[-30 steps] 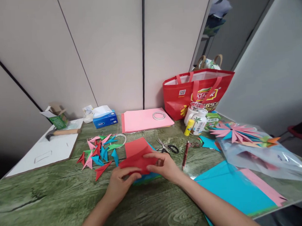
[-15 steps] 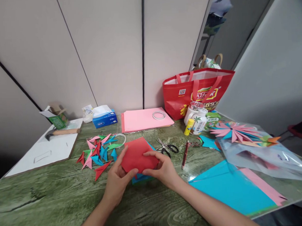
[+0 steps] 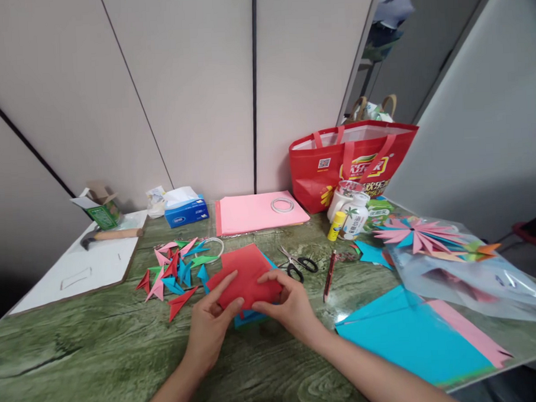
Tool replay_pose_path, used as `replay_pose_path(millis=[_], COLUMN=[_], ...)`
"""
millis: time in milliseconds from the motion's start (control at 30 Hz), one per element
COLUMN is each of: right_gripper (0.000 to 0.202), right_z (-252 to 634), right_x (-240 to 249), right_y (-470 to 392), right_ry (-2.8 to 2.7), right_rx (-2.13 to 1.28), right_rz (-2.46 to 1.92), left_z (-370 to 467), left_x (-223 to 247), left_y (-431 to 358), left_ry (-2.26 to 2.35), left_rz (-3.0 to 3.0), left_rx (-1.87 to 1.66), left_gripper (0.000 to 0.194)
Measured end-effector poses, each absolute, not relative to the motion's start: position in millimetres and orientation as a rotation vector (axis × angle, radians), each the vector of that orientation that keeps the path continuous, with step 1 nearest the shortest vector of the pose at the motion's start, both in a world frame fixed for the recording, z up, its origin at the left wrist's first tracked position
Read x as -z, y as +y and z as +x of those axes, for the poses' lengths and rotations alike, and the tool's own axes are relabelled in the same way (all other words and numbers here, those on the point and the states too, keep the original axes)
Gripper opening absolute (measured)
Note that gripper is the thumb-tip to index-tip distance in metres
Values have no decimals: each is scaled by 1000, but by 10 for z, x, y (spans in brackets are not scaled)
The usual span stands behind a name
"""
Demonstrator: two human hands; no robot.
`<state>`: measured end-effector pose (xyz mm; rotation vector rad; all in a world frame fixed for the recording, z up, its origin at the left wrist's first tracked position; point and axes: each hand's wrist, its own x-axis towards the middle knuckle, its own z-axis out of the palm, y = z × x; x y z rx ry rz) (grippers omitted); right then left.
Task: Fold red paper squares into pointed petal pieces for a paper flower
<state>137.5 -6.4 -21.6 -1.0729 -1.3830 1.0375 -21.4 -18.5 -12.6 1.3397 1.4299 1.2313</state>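
A piece of red paper (image 3: pixel 242 285) is held between both hands above the table's middle. My left hand (image 3: pixel 213 316) pinches its left side, with thumb and forefinger on the paper. On the right side my right hand (image 3: pixel 285 298) grips it between thumb and fingers. Under and behind it lies more red paper (image 3: pixel 248 255), with blue paper (image 3: pixel 256 318) showing below. Several folded red, pink, green and blue paper pieces (image 3: pixel 171 270) lie to the left of my left hand. Scissors (image 3: pixel 297 264) with black handles rest beyond my right hand.
Behind stand a blue tissue box (image 3: pixel 186 211), pink sheets (image 3: pixel 259 212) and a red bag (image 3: pixel 353 162). A glue stick (image 3: pixel 336 226), a pencil (image 3: pixel 329 276) and large blue paper (image 3: pixel 411 337) are on the right. A hammer (image 3: pixel 114 234) lies on a white board (image 3: pixel 97 265) at left.
The held red paper's left corner has come out to the left, and its outline is lower and wider. My left hand's fingers have shifted onto its face.
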Motion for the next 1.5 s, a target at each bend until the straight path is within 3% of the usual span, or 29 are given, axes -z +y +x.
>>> replay_pose_path(millis=[933,1267,1500], right_gripper=[6,72,80], right_z=[1301,1156,1128], right_x=[210,257,254], right_y=[-144,-173,-171], right_ry=[-1379,-990,-963], right_rx=[-898,-1203,-1317], right_rz=[-1077,-923,-861], left_z=[-196,-163,-105], left_x=[176,214,146], left_y=[-214,-243,-286], left_ry=[1511,1529,1534], left_rz=[1347,1380,1396], left_rx=[-1272,-1327,-1311], left_gripper=[54,55,51])
